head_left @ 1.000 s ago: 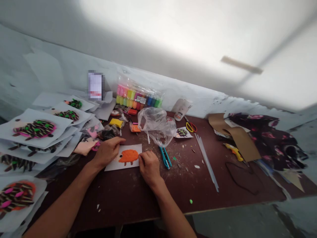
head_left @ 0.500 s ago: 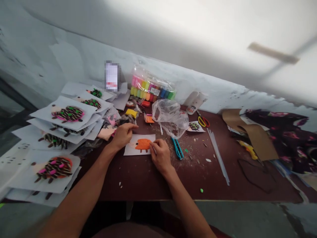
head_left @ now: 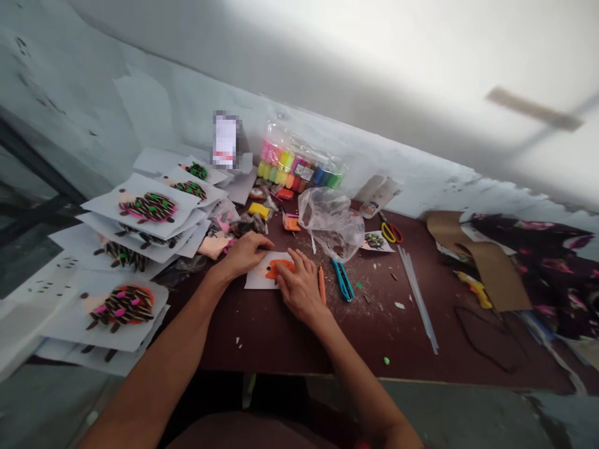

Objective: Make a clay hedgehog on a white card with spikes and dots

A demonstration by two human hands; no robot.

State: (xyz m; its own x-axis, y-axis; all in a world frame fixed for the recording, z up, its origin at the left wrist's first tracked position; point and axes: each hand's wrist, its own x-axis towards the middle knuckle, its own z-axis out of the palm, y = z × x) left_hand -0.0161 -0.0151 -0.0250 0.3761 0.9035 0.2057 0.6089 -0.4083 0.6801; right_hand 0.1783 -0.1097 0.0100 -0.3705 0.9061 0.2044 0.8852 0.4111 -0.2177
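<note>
A white card lies flat on the table in front of me. It bears an orange clay hedgehog body with a dark round eye and a pale snout. My right hand lies over the right part of the card, fingers spread and resting on the orange clay, hiding much of it. My left hand rests at the card's upper left corner, fingers stretched out and nothing seen in them. An orange stick-like tool lies right beside my right hand. Teal-handled cutters lie further right.
Stacked cards with finished clay hedgehogs fill the left, by a power strip. Behind are a clay set, a crumpled plastic bag and scissors. Glue sticks, a yellow glue gun and cardboard lie right.
My right hand has gone from pinching at the clay's right edge to lying spread over it. The orange stick-like tool now shows beside it. The whole view has shifted slightly.
</note>
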